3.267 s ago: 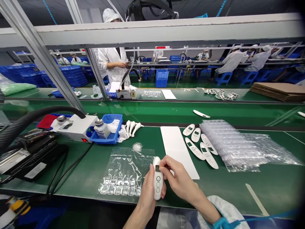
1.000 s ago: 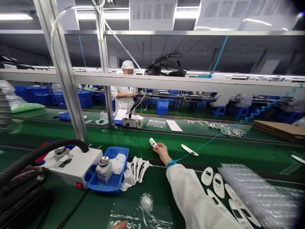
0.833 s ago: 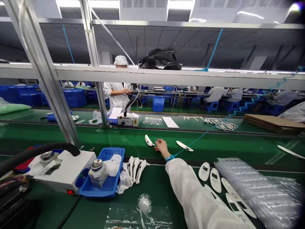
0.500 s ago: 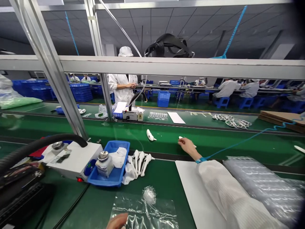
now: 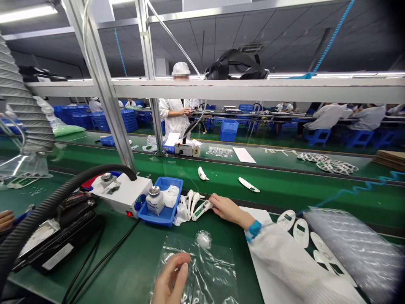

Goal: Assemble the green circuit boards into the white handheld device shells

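Right hand (image 5: 226, 208) back from conveyor belt (image 5: 284, 194), now pinching white thermometer body (image 5: 201, 210) from pile beside blue tray (image 5: 163, 214). Finished unit (image 5: 201, 173) left on belt beyond fingers. Left hand (image 5: 171, 278) loosely curled on plastic bag (image 5: 215, 270), grasping nothing clear. New cycle likely.

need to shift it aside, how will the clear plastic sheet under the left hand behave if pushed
The clear plastic sheet looks thin and crinkled, so probably floppy and light; it would likely bunch rather than slide. Its glossy surface may slip under the left hand.
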Demonstrator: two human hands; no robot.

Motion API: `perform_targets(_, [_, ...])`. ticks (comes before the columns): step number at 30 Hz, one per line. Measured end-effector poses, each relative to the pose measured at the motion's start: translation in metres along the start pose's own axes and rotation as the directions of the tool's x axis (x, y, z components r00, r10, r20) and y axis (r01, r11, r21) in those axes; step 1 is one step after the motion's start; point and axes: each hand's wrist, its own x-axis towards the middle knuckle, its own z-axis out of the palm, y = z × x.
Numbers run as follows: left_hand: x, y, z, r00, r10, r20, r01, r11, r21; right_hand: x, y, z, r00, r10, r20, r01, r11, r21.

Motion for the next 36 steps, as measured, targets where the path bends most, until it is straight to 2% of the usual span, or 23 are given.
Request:
perform_targets(4, [0.002,0.01,-0.001,0.998,0.008,-0.064,-0.001,0.995,0.101,-0.032,-0.044,-0.015,0.992,-0.123,-0.013,0.123,0.992,-0.027])
perform_targets(6, [0.006,0.016,-0.001,0.997,0.055,-0.045,-0.046,0.986,0.162,-0.046,-0.068,-0.022,0.977,-0.207,-0.057,0.207,0.978,-0.019])
perform_targets(9, [0.012,0.028,-0.005,0.983,0.112,0.148,-0.143,0.964,0.224,-0.062,-0.094,-0.031,0.944,-0.305,-0.127,0.308,0.951,0.008])
perform_targets(12, [0.015,0.041,-0.01,0.913,0.056,0.405,-0.157,0.962,0.223,-0.069,-0.109,-0.039,0.937,-0.327,-0.12,0.336,0.94,0.067])
perform_targets(14, [0.013,0.044,-0.008,0.851,-0.023,0.524,-0.049,0.991,0.124,-0.071,-0.119,-0.042,0.948,-0.273,-0.162,0.3,0.936,0.181])
perform_targets(16, [0.008,0.042,-0.002,0.814,-0.084,0.574,0.102,0.995,0.0,-0.071,-0.129,-0.042,0.966,-0.103,-0.236,0.188,0.91,0.371])
perform_targets(17, [0.004,0.038,0.002,0.815,-0.104,0.57,0.159,0.986,-0.048,-0.071,-0.134,-0.042,0.968,0.006,-0.252,0.117,0.876,0.468])
perform_targets(19, [-0.002,0.028,0.011,0.852,-0.114,0.512,0.193,0.975,-0.105,-0.069,-0.145,-0.04,0.956,0.181,-0.229,-0.004,0.792,0.61])
perform_targets(21, [-0.007,0.019,0.017,0.89,-0.092,0.446,0.154,0.983,-0.104,-0.067,-0.153,-0.036,0.948,0.262,-0.18,-0.075,0.733,0.676])
perform_targets(23, [-0.011,0.013,0.02,0.909,-0.071,0.41,0.102,0.993,-0.054,-0.066,-0.159,-0.03,0.941,0.301,-0.156,-0.109,0.705,0.701])
perform_targets(25, [-0.014,0.008,0.02,0.918,-0.05,0.393,0.052,0.999,0.006,-0.066,-0.162,-0.022,0.934,0.313,-0.17,-0.112,0.711,0.695])
perform_targets(27, [-0.015,0.005,0.02,0.927,-0.033,0.373,0.017,0.999,0.045,-0.067,-0.163,-0.014,0.935,0.278,-0.22,-0.079,0.768,0.635])
perform_targets(31, [-0.013,0.004,0.019,0.918,-0.044,0.395,0.039,0.999,0.019,-0.072,-0.162,-0.005,0.925,0.069,-0.374,0.085,0.921,0.381])
perform_targets(33, [-0.009,0.011,0.019,0.913,-0.047,0.406,0.063,0.998,-0.024,-0.072,-0.16,-0.004,0.887,0.029,-0.461,0.15,0.926,0.348])
perform_targets(36, [-0.001,0.03,0.019,0.918,-0.017,0.397,0.047,0.997,-0.068,-0.065,-0.159,-0.007,0.806,0.144,-0.574,0.16,0.881,0.446])
